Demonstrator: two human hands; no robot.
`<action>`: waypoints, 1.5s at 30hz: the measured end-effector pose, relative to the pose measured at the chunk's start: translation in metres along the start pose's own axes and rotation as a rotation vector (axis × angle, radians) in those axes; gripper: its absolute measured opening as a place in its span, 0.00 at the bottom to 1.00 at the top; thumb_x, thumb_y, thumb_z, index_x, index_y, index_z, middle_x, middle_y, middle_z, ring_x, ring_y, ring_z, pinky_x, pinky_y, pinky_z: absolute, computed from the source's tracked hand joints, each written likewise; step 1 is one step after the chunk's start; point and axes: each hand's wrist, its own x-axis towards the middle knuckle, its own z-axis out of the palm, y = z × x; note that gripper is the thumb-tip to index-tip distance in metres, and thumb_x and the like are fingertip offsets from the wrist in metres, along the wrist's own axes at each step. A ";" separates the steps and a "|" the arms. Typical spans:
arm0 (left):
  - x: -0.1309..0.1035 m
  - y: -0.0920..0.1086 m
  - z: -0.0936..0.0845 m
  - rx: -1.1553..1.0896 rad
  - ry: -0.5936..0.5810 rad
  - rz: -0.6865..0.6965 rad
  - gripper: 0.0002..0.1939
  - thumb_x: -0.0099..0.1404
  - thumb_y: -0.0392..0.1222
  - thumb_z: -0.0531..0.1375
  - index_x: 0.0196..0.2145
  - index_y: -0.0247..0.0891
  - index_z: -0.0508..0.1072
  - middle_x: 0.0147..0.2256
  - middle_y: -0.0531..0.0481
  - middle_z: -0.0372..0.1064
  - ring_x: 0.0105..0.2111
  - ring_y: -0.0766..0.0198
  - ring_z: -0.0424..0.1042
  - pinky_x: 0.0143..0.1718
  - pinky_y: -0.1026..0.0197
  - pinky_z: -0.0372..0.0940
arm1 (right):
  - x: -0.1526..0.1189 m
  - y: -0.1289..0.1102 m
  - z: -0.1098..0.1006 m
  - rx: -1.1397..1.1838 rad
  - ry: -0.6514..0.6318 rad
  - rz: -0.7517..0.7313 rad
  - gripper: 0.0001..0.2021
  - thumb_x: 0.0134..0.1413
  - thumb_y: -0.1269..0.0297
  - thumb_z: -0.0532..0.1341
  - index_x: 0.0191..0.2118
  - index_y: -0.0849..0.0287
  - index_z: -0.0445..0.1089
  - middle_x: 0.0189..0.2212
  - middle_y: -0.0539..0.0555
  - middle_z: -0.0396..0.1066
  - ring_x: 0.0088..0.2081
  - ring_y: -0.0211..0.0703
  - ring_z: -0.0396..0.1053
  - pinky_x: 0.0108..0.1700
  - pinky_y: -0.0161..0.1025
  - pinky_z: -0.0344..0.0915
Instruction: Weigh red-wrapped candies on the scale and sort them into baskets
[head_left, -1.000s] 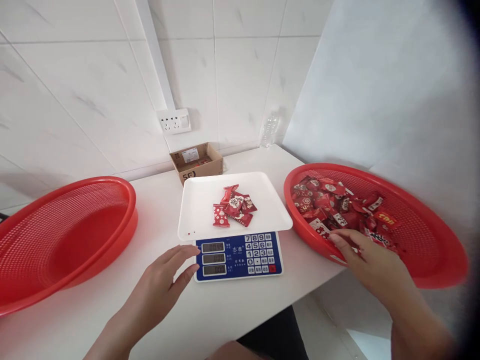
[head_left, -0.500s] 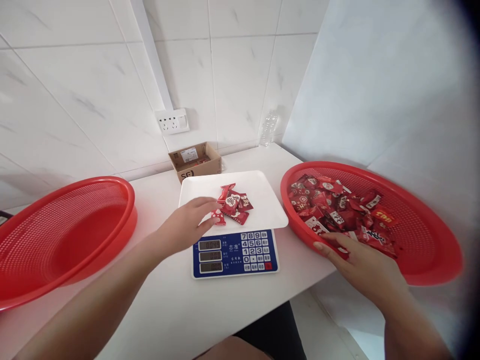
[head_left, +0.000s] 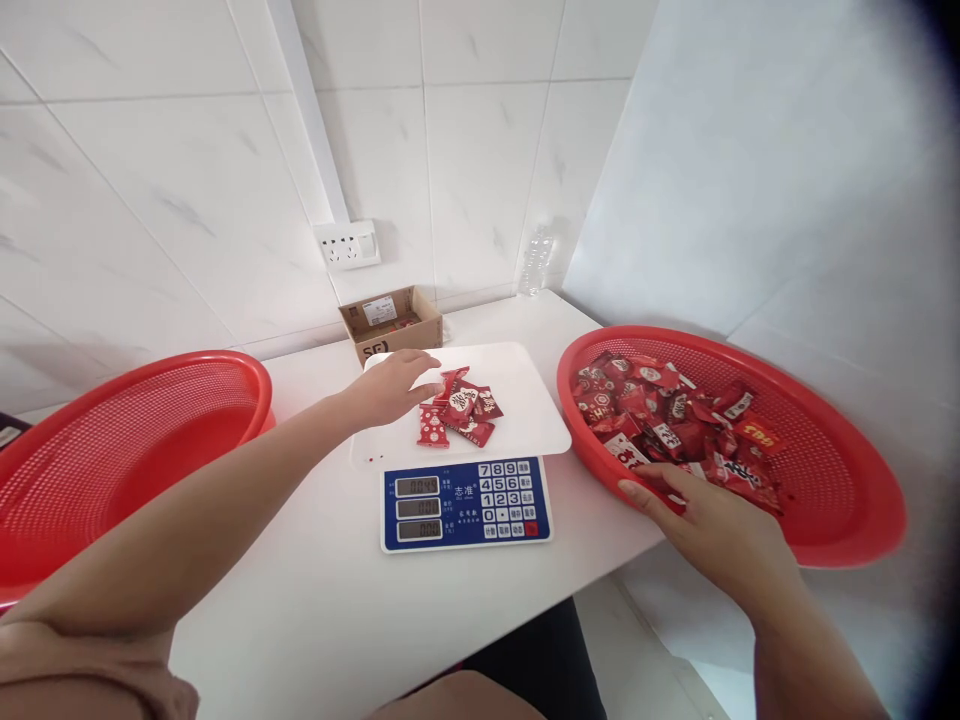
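Note:
My left hand (head_left: 396, 385) hovers over the white scale tray (head_left: 532, 410), its fingers apart and its tips beside a small pile of red candy packets (head_left: 461, 402). Below the tray shows the blue scale panel (head_left: 465, 505) with keys and three small displays. My right hand (head_left: 694, 520) rests at the near left rim of the right red basket (head_left: 862, 500), thumb outside and fingers over the rim. Many red packets (head_left: 675, 420) lie in that basket. Whether the right fingers hold a packet is hidden.
Another red basket (head_left: 255, 385) stands at the left and looks bare inside. Behind the scale are an open cardboard box (head_left: 409, 335) with some packets and a clear plastic bottle (head_left: 536, 262) near the wall. A socket (head_left: 349, 245) is on the tiles.
My left hand has moved up and away from the near packets, uncovering a dotted red one on the tray. My right hand stays at the basket rim. The view has shifted slightly.

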 end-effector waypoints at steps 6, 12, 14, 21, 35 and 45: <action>-0.003 -0.005 0.004 0.016 -0.021 -0.008 0.27 0.68 0.56 0.44 0.56 0.38 0.62 0.58 0.42 0.60 0.59 0.55 0.57 0.58 0.50 0.55 | 0.000 0.001 0.000 -0.019 0.007 -0.009 0.28 0.52 0.38 0.47 0.44 0.50 0.72 0.37 0.55 0.76 0.32 0.53 0.73 0.28 0.43 0.65; 0.009 0.014 0.008 0.037 -0.055 0.060 0.28 0.69 0.56 0.42 0.60 0.41 0.57 0.62 0.42 0.54 0.61 0.56 0.54 0.58 0.53 0.53 | 0.000 0.001 0.000 -0.007 -0.010 0.011 0.28 0.52 0.38 0.47 0.45 0.50 0.72 0.39 0.54 0.75 0.34 0.53 0.73 0.29 0.44 0.66; 0.015 0.021 0.014 0.056 -0.079 0.107 0.27 0.69 0.56 0.43 0.60 0.44 0.57 0.63 0.43 0.50 0.62 0.55 0.50 0.59 0.53 0.50 | 0.000 0.000 0.000 0.001 -0.005 0.019 0.27 0.51 0.38 0.47 0.45 0.49 0.72 0.38 0.54 0.76 0.35 0.53 0.73 0.30 0.44 0.66; 0.023 0.025 0.037 0.152 -0.084 0.099 0.25 0.68 0.55 0.45 0.56 0.42 0.63 0.62 0.43 0.54 0.63 0.50 0.48 0.60 0.47 0.46 | -0.002 -0.003 -0.002 0.039 0.006 0.011 0.25 0.51 0.39 0.49 0.42 0.50 0.72 0.36 0.53 0.76 0.34 0.52 0.73 0.30 0.44 0.66; -0.084 -0.085 -0.046 0.182 0.112 -0.429 0.35 0.67 0.61 0.40 0.65 0.39 0.45 0.66 0.37 0.41 0.64 0.46 0.43 0.59 0.41 0.48 | -0.001 -0.001 -0.001 0.008 -0.021 0.028 0.28 0.52 0.37 0.47 0.48 0.49 0.70 0.41 0.54 0.75 0.37 0.55 0.73 0.32 0.46 0.67; -0.189 -0.129 -0.022 0.159 0.067 -0.717 0.38 0.64 0.67 0.38 0.64 0.44 0.37 0.65 0.40 0.44 0.62 0.43 0.50 0.55 0.42 0.55 | 0.000 0.001 0.001 -0.010 -0.010 0.005 0.27 0.52 0.38 0.48 0.46 0.49 0.70 0.37 0.53 0.76 0.31 0.52 0.72 0.27 0.44 0.65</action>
